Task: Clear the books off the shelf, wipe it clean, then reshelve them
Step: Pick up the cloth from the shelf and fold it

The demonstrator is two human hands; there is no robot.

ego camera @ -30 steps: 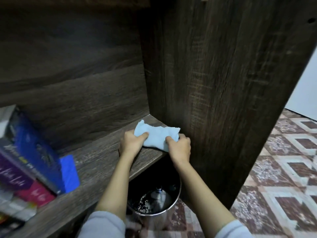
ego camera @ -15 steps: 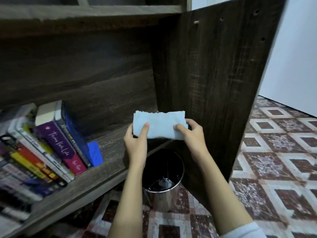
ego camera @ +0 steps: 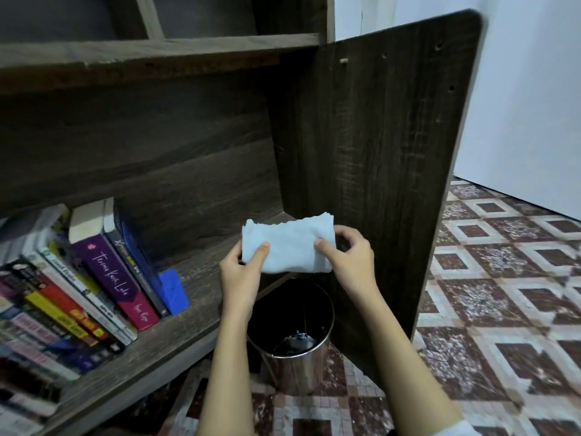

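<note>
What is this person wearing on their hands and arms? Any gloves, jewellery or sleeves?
No gloves: the left hand and right hand are bare, with no ring, watch or bracelet visible. Both forearms are uncovered. A pale, whitish sleeve shows on the right arm at the bottom edge; no left sleeve is in frame.

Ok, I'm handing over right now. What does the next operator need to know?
Left hand and right hand each pinch one end of the folded light-blue cloth, held up roughly over the round steel bin. The row of paperback books leans on the left part of the dark wooden shelf, not yet cleared. Left to do: clear those books, wipe, reshelve.
</note>
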